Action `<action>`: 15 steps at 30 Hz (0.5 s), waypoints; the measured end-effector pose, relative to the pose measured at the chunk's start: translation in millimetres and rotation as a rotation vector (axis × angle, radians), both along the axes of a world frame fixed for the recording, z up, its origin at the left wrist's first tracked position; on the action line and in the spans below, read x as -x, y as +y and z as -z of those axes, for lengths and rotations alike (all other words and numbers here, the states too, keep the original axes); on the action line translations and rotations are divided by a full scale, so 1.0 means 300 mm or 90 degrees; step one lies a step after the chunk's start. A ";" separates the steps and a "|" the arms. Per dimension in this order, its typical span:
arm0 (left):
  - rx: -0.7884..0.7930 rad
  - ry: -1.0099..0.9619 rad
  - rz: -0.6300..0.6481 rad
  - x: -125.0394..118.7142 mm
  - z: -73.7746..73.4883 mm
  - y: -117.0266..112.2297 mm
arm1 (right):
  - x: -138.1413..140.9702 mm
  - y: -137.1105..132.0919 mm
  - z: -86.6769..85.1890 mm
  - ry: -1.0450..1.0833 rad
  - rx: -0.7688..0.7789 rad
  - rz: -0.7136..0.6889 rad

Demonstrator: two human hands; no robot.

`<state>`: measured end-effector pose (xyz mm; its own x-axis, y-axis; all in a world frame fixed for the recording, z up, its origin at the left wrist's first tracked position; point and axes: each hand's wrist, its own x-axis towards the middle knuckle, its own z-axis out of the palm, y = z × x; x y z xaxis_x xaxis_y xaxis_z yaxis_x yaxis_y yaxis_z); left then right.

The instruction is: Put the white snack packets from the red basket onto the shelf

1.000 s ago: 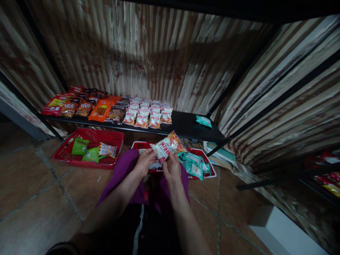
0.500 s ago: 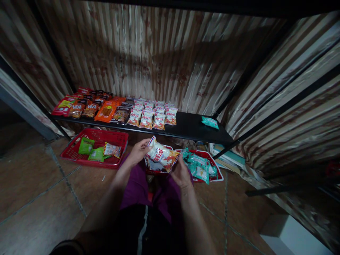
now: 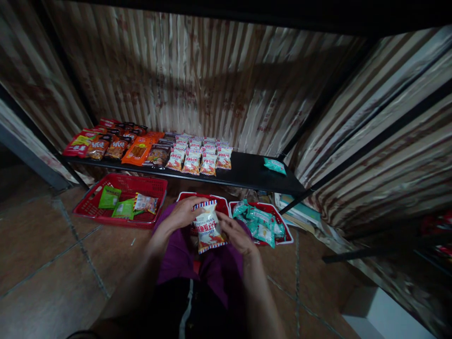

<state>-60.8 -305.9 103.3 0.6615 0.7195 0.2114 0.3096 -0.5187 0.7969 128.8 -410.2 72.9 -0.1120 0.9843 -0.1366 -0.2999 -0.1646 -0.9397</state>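
A white snack packet (image 3: 208,226) with red and orange print stands upright between my hands, over my purple-clad knees. My left hand (image 3: 181,213) grips its top left corner. My right hand (image 3: 234,234) pinches its right edge. Behind the packet a red basket (image 3: 201,197) lies on the floor. On the low black shelf (image 3: 247,169) further back, matching packets (image 3: 199,154) lie in neat rows.
A red basket (image 3: 115,214) on the left holds green packets. Another red basket (image 3: 280,219) on the right holds teal packets (image 3: 261,221). Orange and red snack bags (image 3: 109,141) fill the shelf's left end; one teal packet (image 3: 275,165) lies at its right. Striped curtains hang around.
Between my two hands the packet has turned from tilted and sideways to upright, and it has come down closer to my knees. The camera view has shifted slightly.
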 end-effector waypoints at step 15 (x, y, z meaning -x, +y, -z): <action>0.460 -0.372 -0.080 -0.091 0.065 -0.028 | 0.038 0.048 0.025 0.047 -0.004 0.197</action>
